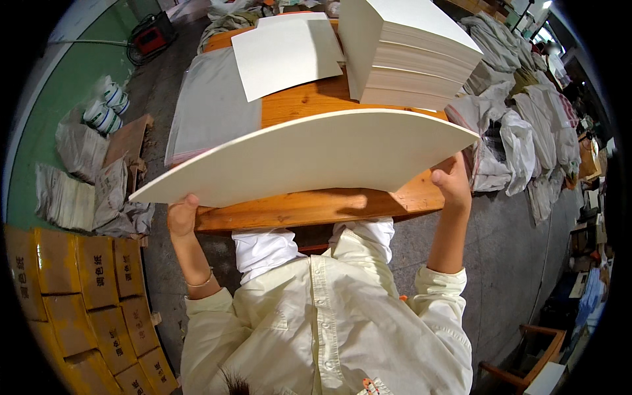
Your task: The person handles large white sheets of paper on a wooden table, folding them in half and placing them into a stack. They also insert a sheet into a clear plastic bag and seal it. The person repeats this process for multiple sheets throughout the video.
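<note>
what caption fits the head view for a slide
Both hands, left hand and right hand, lift a white sheet over a wooden table.

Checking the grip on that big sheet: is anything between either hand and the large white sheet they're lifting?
Nothing visible. The left hand grips the large white paper sheet at its near left edge, the right hand at its near right edge, above the wooden table.

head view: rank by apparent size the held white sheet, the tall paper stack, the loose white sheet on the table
1. held white sheet, though it is nearest the camera, so its lead is unsure.
2. tall paper stack.
3. loose white sheet, close to the stack in apparent area.
</note>
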Available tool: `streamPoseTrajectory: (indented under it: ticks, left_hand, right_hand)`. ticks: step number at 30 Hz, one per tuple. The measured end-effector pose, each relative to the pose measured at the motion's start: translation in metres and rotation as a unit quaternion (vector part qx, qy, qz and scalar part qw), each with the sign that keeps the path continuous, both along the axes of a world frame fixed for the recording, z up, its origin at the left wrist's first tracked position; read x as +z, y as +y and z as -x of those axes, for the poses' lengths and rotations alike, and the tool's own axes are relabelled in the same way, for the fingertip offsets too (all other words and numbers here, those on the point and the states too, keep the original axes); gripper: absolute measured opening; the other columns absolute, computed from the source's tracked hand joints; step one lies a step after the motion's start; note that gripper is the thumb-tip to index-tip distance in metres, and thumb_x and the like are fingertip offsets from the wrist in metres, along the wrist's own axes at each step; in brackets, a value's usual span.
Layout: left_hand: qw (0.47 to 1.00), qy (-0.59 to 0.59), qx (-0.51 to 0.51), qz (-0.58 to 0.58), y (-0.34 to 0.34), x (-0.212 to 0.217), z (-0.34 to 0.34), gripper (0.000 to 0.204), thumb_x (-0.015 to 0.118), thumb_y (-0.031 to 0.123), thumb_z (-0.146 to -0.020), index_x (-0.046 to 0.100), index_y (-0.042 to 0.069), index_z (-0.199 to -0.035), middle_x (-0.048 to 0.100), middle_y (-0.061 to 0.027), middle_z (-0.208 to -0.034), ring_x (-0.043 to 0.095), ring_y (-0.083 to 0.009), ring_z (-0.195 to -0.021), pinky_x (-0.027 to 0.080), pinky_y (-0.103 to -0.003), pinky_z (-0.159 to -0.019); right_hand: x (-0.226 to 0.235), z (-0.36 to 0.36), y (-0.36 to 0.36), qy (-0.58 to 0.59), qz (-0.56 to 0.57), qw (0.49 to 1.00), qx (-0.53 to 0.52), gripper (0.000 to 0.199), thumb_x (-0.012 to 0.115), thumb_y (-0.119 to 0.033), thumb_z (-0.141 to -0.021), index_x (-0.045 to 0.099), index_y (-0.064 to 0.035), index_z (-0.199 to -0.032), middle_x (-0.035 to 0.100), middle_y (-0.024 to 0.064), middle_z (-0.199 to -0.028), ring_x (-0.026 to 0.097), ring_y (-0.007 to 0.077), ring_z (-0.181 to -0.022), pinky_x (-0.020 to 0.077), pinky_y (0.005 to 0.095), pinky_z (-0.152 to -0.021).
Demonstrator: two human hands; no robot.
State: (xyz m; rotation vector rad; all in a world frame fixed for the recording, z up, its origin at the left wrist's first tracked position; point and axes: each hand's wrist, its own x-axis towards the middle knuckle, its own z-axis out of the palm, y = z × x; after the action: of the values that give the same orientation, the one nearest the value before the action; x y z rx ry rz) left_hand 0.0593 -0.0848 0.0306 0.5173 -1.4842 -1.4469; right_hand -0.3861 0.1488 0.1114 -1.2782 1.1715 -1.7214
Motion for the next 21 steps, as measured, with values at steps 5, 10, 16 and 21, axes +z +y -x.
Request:
streamPoseTrajectory:
  ticks: [5, 10, 16, 21]
  left_hand:
    - [0.998, 0.046, 0.008, 0.041, 0.013, 0.033, 0.015, 0.053, 0.068, 0.032, -0.08, 0.055, -0.004, -0.116, 0.058, -0.0131, -0.113, 0.054, -0.0213, -0.106, 0.039, -0.035, -0.094]
    - [0.992, 0.039, 0.022, 0.118, 0.028, 0.064, 0.038, 0.05, 0.064, 0.032, -0.08, 0.056, -0.006, -0.111, 0.06, -0.014, -0.106, 0.056, -0.0184, -0.096, 0.042, -0.03, -0.086]
    - [0.991, 0.044, 0.098, 0.082, 0.032, 0.06, 0.047, 0.045, 0.063, 0.03, -0.081, 0.057, -0.006, -0.107, 0.06, -0.0138, -0.106, 0.057, -0.0167, -0.092, 0.043, -0.027, -0.083]
    - [0.991, 0.087, 0.079, 0.062, 0.023, 0.047, 0.035, 0.039, 0.061, 0.015, -0.082, 0.052, -0.004, -0.114, 0.058, -0.0119, -0.109, 0.056, -0.0171, -0.096, 0.042, -0.031, -0.088]
  right_hand:
    - [0.047, -0.012, -0.014, 0.063, 0.035, 0.997, 0.007, 0.09, 0.078, -0.046, -0.067, 0.041, 0.0023, -0.133, 0.055, 0.0201, -0.123, 0.056, 0.029, -0.111, 0.0435, 0.0394, -0.094]
    - [0.05, -0.017, -0.025, 0.074, 0.067, 0.994, -0.036, 0.094, 0.076, -0.049, -0.068, 0.037, 0.0015, -0.136, 0.053, 0.0239, -0.124, 0.057, 0.0326, -0.111, 0.0453, 0.0415, -0.095]
    - [0.053, -0.027, -0.026, 0.08, 0.082, 0.991, -0.066, 0.09, 0.075, -0.046, -0.071, 0.036, 0.0013, -0.136, 0.056, 0.0239, -0.121, 0.06, 0.0317, -0.107, 0.0468, 0.0397, -0.093]
    - [0.052, -0.029, -0.021, 0.073, 0.067, 0.991, -0.092, 0.082, 0.076, -0.04, -0.072, 0.041, 0.0021, -0.134, 0.057, 0.0228, -0.119, 0.06, 0.0297, -0.107, 0.046, 0.0394, -0.094]
